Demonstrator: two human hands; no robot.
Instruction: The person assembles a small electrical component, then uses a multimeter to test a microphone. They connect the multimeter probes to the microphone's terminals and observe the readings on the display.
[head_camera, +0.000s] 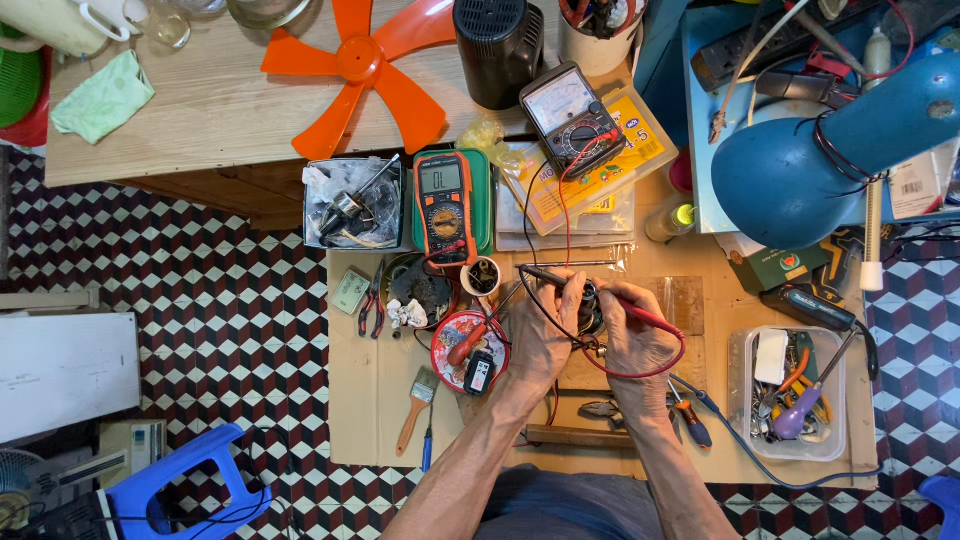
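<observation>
My left hand (537, 335) grips a black test probe (540, 276) and my right hand (632, 340) grips a red test probe (648, 316). Both probe tips meet at a small dark motor part (590, 305) held between the hands. Red and black leads run up to an orange digital multimeter (443, 205) on a green tray. A black analogue meter (572, 118) lies further back on a yellow packet.
An orange fan blade (362, 62) lies on the wooden table. A blue desk lamp (815, 165) hangs at right. Pliers (372, 298), a paintbrush (418, 405), a red round tin (468, 345) and a clear box of tools (790, 392) surround the hands. A blue stool (175, 490) stands lower left.
</observation>
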